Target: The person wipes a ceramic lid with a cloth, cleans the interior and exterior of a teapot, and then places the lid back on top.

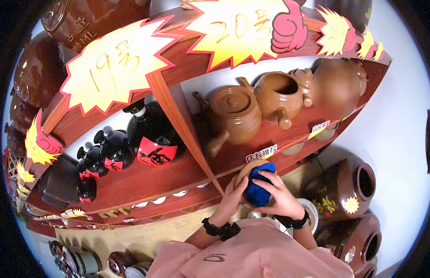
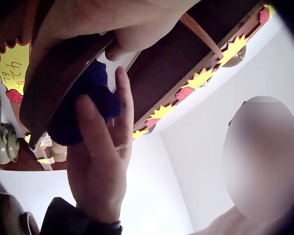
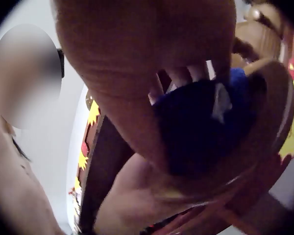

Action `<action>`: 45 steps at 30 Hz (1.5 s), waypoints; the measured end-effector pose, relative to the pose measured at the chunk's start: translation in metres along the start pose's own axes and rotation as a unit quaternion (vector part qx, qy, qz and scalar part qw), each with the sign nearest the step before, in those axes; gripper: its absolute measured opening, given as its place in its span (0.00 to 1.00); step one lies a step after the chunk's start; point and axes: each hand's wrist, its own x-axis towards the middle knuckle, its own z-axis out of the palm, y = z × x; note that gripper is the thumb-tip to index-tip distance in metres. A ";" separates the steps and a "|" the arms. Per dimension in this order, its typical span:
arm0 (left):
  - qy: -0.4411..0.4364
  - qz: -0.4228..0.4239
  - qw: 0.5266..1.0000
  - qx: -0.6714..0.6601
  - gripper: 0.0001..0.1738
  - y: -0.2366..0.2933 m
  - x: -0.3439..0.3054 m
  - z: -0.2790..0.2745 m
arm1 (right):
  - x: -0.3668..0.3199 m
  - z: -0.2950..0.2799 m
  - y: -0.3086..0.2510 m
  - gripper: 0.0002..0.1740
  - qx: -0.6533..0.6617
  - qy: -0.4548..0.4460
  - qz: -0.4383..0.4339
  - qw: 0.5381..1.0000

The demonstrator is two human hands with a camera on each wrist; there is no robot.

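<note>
My left hand grips a round brown clay piece by its edge, in front of my chest below the shelf. In the left wrist view the clay piece appears edge-on as a thin, dark disc. My right hand holds a bunched blue cloth against the clay piece, thumb and fingers spread over the fabric. A white tag shows on the cloth in the right wrist view. The side of the clay piece beneath the cloth is hidden.
Brown clay pots with side handles stand on the shelf ahead; one pot has no lid on. Black bottles fill the left compartment. Large dark jars stand on the right. Yellow starburst signs hang along the shelf's upper edge.
</note>
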 end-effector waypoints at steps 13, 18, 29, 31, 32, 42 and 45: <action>0.035 0.091 0.971 0.217 0.31 -0.018 0.000 -0.006 | -0.005 0.022 0.008 0.48 -0.077 -0.017 0.039 0.996; 0.038 0.118 0.929 0.348 0.30 -0.005 -0.005 0.001 | -0.002 0.039 0.024 0.37 0.013 0.086 0.076 0.993; 0.027 0.141 0.890 0.434 0.31 -0.009 -0.016 0.017 | -0.008 0.084 0.042 0.24 0.539 0.257 0.232 0.768; 0.026 0.157 0.888 0.432 0.30 -0.009 -0.015 0.017 | -0.006 0.084 0.037 0.23 0.512 0.264 0.239 0.782; 0.025 0.156 0.890 0.428 0.30 -0.009 -0.013 0.016 | -0.009 0.086 0.042 0.24 0.473 0.260 0.235 0.808; 0.025 0.117 0.919 0.375 0.28 0.001 -0.008 0.010 | -0.004 0.066 0.034 0.30 -0.031 0.186 0.038 0.981; 0.060 0.191 0.910 0.364 0.27 -0.007 -0.003 0.006 | -0.004 0.053 0.026 0.28 -0.114 0.118 -0.022 0.986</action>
